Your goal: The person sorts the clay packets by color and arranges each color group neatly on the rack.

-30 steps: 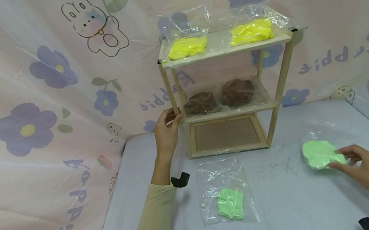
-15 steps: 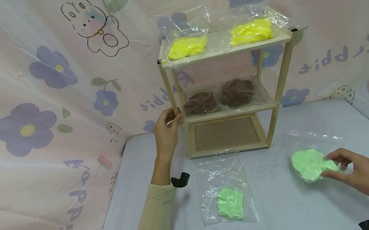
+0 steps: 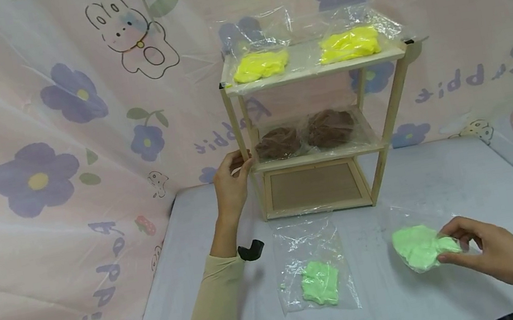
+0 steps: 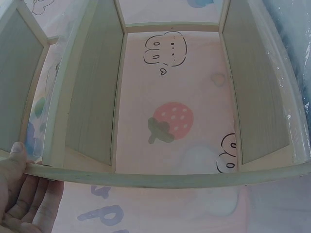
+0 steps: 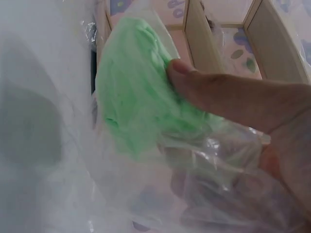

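My left hand (image 3: 231,184) grips the left front post of a small wooden shelf rack (image 3: 322,157) at the height of its middle board. In the left wrist view the thumb (image 4: 18,154) lies on one side of the post and the fingers on the other. My right hand (image 3: 488,251) pinches a clear plastic bag of light green clay (image 3: 419,247) over the table, right of the rack. The right wrist view shows the thumb pressed on the bagged green clay (image 5: 141,82). A second bag of green clay (image 3: 321,283) lies flat on the table before the rack.
Two bags of yellow clay (image 3: 261,66) sit on the rack's top board. Bagged brown lumps (image 3: 331,127) rest side by side on the middle board. A white cloth (image 3: 195,283) covers the table, and a patterned curtain (image 3: 69,225) hangs behind and at the left.
My right hand has carried its bag of green clay leftward and a little nearer to me. The left hand and the rack have stayed put.
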A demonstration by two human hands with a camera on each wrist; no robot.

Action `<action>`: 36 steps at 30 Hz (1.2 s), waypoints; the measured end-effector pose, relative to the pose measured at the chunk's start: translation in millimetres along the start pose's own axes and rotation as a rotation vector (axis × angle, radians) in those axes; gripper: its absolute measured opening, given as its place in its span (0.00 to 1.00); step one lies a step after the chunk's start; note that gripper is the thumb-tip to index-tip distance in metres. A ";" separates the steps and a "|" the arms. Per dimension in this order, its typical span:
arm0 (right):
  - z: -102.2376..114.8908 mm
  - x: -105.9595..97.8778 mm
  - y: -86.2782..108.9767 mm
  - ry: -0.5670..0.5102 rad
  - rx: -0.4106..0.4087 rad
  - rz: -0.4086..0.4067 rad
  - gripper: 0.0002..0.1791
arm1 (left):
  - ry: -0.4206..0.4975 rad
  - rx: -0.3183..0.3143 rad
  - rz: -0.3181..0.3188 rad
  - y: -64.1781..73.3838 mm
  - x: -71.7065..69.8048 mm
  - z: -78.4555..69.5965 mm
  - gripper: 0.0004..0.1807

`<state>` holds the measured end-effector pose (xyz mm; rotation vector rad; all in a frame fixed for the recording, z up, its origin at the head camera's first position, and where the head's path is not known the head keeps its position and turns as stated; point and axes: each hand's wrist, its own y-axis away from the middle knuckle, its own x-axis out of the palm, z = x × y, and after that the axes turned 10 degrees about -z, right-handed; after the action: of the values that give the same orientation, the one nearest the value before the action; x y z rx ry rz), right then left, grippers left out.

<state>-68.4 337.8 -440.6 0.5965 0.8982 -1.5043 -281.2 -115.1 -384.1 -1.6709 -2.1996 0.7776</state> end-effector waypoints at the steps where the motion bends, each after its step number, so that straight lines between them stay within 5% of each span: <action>1: 1.7 0.2 0.7 -0.001 -0.003 0.006 0.19 | -0.002 0.003 0.000 -0.1 0.2 0.0 0.17; 12: 20.6 13.9 2.3 -0.101 -0.160 -0.056 0.20 | -0.010 0.004 -0.003 0.4 0.5 -1.1 0.17; 27: 51.8 47.5 -17.4 -0.126 -0.229 -0.167 0.21 | -0.004 -0.010 0.008 -0.1 0.5 -1.4 0.17; 36: 65.0 77.7 -41.7 -0.234 -0.408 -0.307 0.29 | -0.010 -0.021 0.008 0.1 0.9 -2.1 0.17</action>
<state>-111.9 238.7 -457.9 -0.0180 1.1071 -1.5610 -280.3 -113.8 -382.6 -1.6906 -2.2168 0.7694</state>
